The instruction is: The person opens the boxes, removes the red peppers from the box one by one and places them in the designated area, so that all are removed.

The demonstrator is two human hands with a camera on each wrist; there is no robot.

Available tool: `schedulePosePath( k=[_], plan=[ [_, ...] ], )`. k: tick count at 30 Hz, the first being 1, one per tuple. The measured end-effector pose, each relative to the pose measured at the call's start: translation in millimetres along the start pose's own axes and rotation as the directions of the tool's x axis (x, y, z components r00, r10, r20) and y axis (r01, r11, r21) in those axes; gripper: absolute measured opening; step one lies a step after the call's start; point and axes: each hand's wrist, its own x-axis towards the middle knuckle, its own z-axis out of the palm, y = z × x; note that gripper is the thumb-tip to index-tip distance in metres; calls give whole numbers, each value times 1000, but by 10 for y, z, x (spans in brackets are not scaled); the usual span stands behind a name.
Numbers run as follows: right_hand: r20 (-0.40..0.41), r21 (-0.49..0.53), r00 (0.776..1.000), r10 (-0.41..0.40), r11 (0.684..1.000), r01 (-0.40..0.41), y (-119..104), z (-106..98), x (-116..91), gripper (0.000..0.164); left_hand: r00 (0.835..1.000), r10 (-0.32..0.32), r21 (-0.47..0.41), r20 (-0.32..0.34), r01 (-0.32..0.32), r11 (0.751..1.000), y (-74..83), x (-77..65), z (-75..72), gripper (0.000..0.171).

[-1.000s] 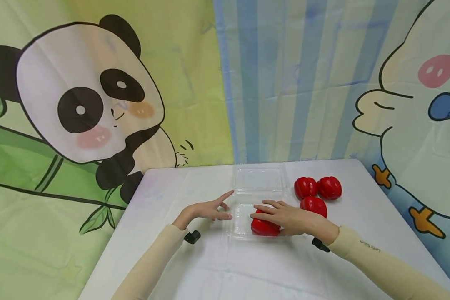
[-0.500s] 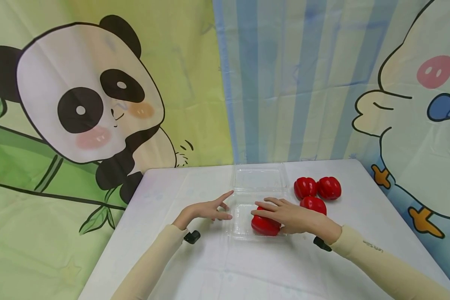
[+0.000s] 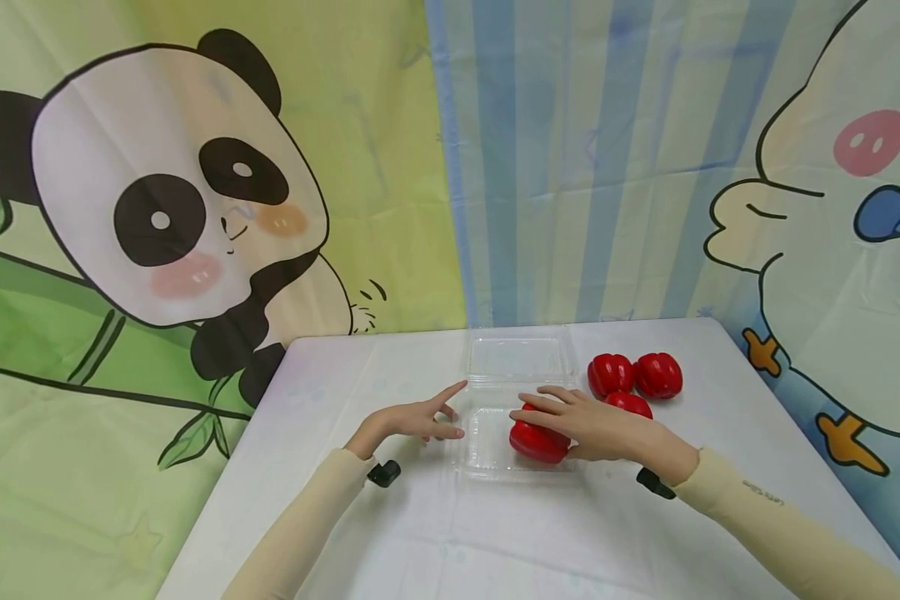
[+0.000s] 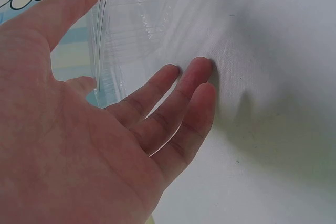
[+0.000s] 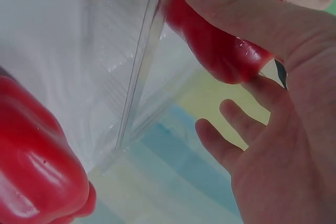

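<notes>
My right hand [image 3: 603, 427] grips a red bell pepper [image 3: 540, 442] over the front right of a clear plastic clamshell box [image 3: 482, 442]. The right wrist view shows the thumb on one side of that pepper [image 5: 226, 45] and at least one finger on the other; two more fingers stand free of it. My left hand [image 3: 418, 419] is at the box's left side, its index finger stretched out. In the left wrist view its thumb meets the rim of the box [image 4: 100, 35], while several fingers [image 4: 191, 108] extend loosely beside the wall.
The box's lid [image 3: 519, 357] lies open toward the back. To the right are two red bell peppers, one at the back [image 3: 611, 375] and one further right [image 3: 658, 376]. A third [image 3: 630, 406] sits nearer, partly behind my right hand. A printed curtain [image 3: 570, 167] hangs behind the white table [image 3: 390, 533].
My right hand has shifted slightly right and back, and the bell pepper in it has moved the same way. My left hand and the box have stayed in place.
</notes>
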Motion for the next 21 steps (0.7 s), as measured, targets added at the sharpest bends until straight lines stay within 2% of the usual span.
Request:
schedulePosePath(
  k=[8,21],
  plan=[
    [-32,-47,999,3,999,-5,23,-66,-91,108,1000,9,-4,10,-9,1000,-6,3,-10,100],
    [-65,-43,997,47,998,-50,52,-147,-231,107,1000,19,-17,16,-19,1000,-19,10,-19,100]
  ],
)
